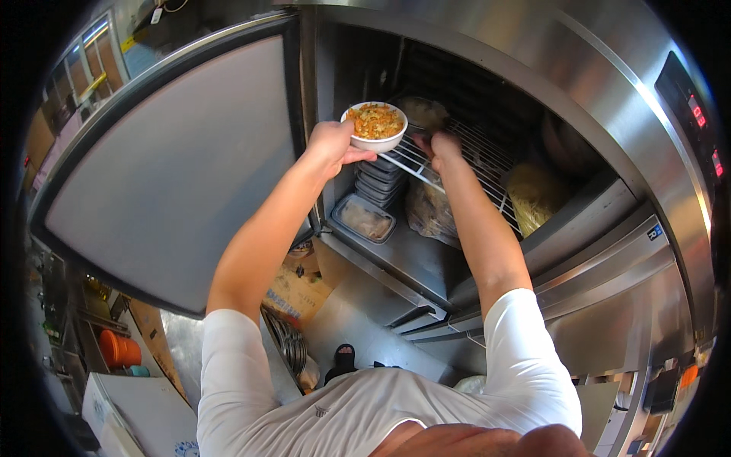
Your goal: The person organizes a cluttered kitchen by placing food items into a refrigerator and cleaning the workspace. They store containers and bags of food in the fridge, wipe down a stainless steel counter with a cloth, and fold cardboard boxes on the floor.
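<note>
My left hand (pixel 334 145) holds a white bowl (pixel 384 143) by its side and underside, at the front of an open refrigerator compartment. Shredded orange and pale food (pixel 374 121) fills the bowl. To the right, my right hand (pixel 444 148) reaches in over a white wire shelf (pixel 480 151); it is blurred, its fingers partly in shadow. Just behind it sits a clear-wrapped pack of food (pixel 422 112). Below the shelf are stacked black plastic containers (pixel 378 181), a lidded container of pale food (pixel 364 218) and a plastic bag of food (pixel 429 210).
The refrigerator door (pixel 183 154) stands swung out on the left. A bag of yellowish food (pixel 531 191) lies at the compartment's right. The steel front carries a lit red display (pixel 697 111). An orange container (pixel 120 349) stands lower left, and flattened cardboard (pixel 302 291) lies below the compartment.
</note>
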A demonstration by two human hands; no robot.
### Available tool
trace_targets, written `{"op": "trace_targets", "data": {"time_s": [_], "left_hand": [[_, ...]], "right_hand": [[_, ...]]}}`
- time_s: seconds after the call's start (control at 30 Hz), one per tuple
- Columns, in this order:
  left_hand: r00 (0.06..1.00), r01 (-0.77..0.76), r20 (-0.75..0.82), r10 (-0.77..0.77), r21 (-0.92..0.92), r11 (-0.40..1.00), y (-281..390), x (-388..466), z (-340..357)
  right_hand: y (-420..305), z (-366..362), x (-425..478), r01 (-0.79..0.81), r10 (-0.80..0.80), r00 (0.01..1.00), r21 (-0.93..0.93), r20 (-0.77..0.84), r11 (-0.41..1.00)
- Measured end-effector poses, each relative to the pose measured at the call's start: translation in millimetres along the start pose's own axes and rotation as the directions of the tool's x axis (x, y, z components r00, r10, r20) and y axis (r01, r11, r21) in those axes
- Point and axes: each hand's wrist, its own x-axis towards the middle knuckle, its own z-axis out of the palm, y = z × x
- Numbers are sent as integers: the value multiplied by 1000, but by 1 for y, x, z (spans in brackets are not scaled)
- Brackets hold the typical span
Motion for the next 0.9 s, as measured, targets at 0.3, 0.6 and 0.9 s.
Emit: {"op": "trace_targets", "data": {"time_s": [0.3,0.6,0.9], "left_hand": [[992,-127,-1,127,-7,992,21,122,40],[964,-209,190,185,114,971,9,243,54],[972,-227,76,224,34,973,-11,217,53]], "right_hand": [[6,4,-117,486,-421,873,-514,246,707],[49,-87,-311,735,-434,677,-570,594,366],[120,-223,-431,211,-262,964,-738,48,641]]}}
